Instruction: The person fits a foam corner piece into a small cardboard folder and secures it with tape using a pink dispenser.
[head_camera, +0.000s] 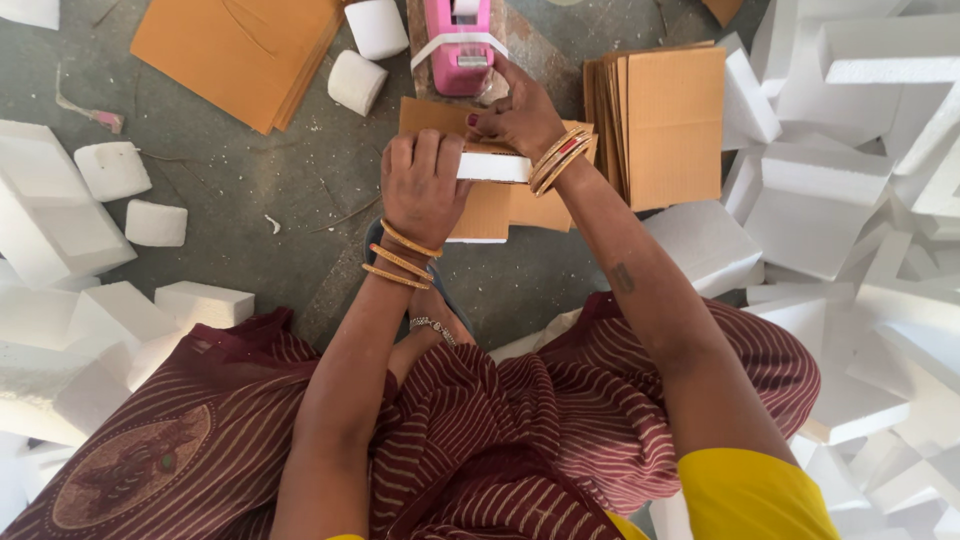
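Here the work looks mid-way, by my reading: a white foam block (492, 166) sits between brown cardboard sheets (520, 205), and both hands press on the bundle just in front of the pink tape dispenser (458, 45), which stands at twelve o'clock from the hands. No tape can be seen wrapped round the bundle, so the binding seems not yet done. The stack of cut cardboard (665, 125) at two o'clock and the many loose foam pieces suggest much is left.

The left hand (422, 185) lies over the near end of the foam block, fingers curled down and pressed together on its top edge. The right hand (518, 118) rests on the far side of the bundle, fingers bent and closed against the cardboard near the dispenser's base; whether it pinches a tape end I cannot tell.

The foam is matt, white and grainy, cut in blunt slabs and wedges; a heap of it (860, 180) fills the three o'clock side, and smaller rounded lumps (112, 170) lie at nine o'clock. The cardboard is flat, tan and ribbed, in rectangles; a larger orange-brown pile (235, 50) lies at eleven o'clock. The floor (260, 190) is rough grey concrete, flecked with foam crumbs.
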